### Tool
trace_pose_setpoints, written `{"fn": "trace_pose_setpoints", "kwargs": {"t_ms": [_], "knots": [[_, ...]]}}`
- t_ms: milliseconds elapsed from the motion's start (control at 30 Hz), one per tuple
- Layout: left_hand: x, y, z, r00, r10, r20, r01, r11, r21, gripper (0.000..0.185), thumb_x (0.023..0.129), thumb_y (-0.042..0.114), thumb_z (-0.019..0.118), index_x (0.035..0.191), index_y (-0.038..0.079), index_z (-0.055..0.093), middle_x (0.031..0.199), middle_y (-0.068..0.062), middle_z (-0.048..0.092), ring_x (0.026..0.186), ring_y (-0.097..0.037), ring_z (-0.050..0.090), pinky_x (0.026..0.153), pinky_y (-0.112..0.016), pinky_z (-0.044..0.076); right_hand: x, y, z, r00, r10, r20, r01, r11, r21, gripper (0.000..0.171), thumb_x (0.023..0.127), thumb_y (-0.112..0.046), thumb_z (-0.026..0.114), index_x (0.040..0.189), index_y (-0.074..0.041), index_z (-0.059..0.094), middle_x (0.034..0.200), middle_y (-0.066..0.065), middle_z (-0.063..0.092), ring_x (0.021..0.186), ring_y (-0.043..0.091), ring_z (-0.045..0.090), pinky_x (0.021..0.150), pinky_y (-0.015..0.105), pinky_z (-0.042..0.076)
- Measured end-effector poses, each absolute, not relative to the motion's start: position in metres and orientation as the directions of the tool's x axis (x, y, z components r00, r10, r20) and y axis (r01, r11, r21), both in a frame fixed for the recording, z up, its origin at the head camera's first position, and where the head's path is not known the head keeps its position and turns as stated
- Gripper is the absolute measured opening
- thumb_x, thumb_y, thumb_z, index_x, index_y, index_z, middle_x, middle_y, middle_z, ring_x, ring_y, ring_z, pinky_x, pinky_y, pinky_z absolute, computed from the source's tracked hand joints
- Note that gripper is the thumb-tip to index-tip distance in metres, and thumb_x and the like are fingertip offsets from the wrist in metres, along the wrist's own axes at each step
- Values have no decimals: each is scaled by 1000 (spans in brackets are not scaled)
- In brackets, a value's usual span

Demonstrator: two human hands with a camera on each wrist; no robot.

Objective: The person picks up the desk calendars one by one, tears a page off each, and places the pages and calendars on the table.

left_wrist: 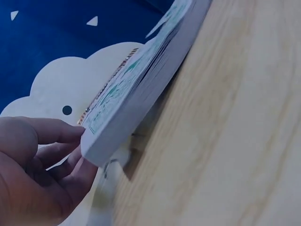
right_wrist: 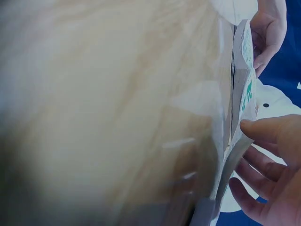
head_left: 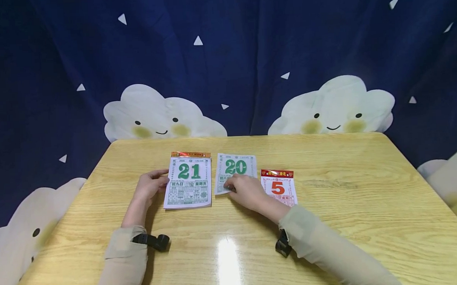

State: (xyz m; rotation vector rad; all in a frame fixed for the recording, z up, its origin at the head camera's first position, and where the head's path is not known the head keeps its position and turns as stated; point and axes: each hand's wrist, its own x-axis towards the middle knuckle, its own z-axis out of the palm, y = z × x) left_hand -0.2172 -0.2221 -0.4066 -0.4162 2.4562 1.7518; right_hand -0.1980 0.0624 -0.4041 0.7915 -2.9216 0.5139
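On the wooden table (head_left: 331, 223) lies a thick calendar pad (head_left: 187, 181) showing 21. The left hand (head_left: 149, 186) holds the pad's left edge, thumb on top and fingers curled beneath. Just right of the pad lies a loose sheet (head_left: 235, 170) showing 20; the right hand (head_left: 246, 192) pinches its lower edge. A smaller calendar (head_left: 279, 185) showing a red 5 lies right of the sheet.

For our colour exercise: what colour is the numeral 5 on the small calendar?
Red numeral 5, clearest in the head view.
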Motion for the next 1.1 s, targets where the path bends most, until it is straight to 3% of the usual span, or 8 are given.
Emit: {"fn": "trace_pose_setpoints", "kwargs": {"t_ms": [300,600,1100], "knots": [[-219,-220,-409,-951,-220,-219,-284,332,900,41,85,2,51,125,-4,50,108,-23,58,67,-8,57,60,-19,50,-197,60,-406,-833,-550,56,-542,793,-278,21,79,-23,68,100,-19,70,93,-4,61,85,11,58,72,27,48],[-219,-218,-412,-937,-259,-233,-315,347,883,38,86,1,51,123,-3,53,108,-22,58,68,-10,57,59,-20,50,-195,61,-406,-797,-601,58,-595,764,-250,21,79,-22,67,100,-18,71,97,-2,59,89,13,56,76,30,48],[-215,-213,-406,-927,-291,-235,-334,362,870,35,87,4,52,120,-5,55,113,-23,57,73,-13,57,59,-19,48,-194,61,-404,-797,-602,46,-589,758,-279,22,80,-21,67,102,-19,70,100,-2,59,90,12,56,78,30,48]]}}
